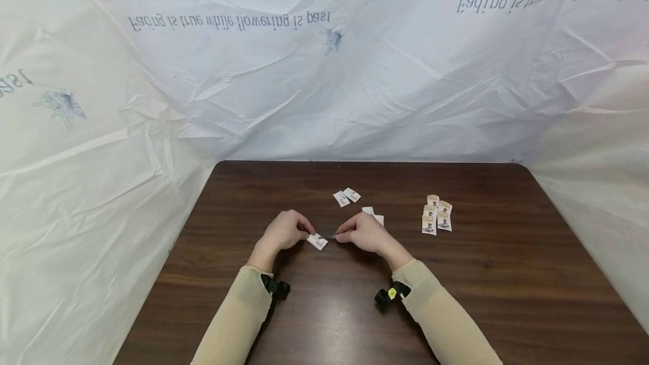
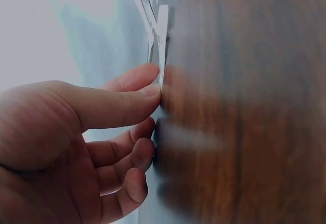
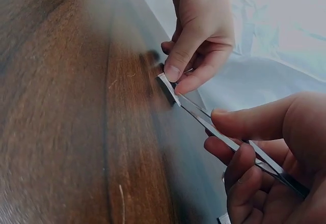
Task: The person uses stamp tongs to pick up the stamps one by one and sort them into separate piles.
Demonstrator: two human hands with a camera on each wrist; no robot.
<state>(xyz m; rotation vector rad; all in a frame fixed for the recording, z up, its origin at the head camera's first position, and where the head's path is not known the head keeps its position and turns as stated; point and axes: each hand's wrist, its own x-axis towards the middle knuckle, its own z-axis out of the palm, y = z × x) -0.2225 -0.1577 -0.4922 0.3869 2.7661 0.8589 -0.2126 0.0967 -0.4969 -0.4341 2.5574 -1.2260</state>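
Near the middle of the table, my left hand point(image 1: 283, 232) pinches one end of a small white printed packet point(image 1: 318, 241) between thumb and forefinger. Its serrated edge shows in the left wrist view, where the other left fingers curl loosely below. A pair of metal tweezers point(image 3: 224, 140) is held in my right hand point(image 1: 369, 233), thumb against one arm and fingers under the other. The tweezers' tips reach the packet's near end in the right wrist view; whether they grip it I cannot tell. The packet seems slightly tilted just above the tabletop.
Two white packets point(image 1: 346, 196) lie beyond the hands. Two more packets point(image 1: 378, 219) lie partly hidden behind the right hand. Farther right, several orange-and-white packets point(image 1: 436, 216) sit grouped in overlapping columns. White plastic sheeting point(image 1: 324, 100) hangs around the dark wooden table point(image 1: 507, 275).
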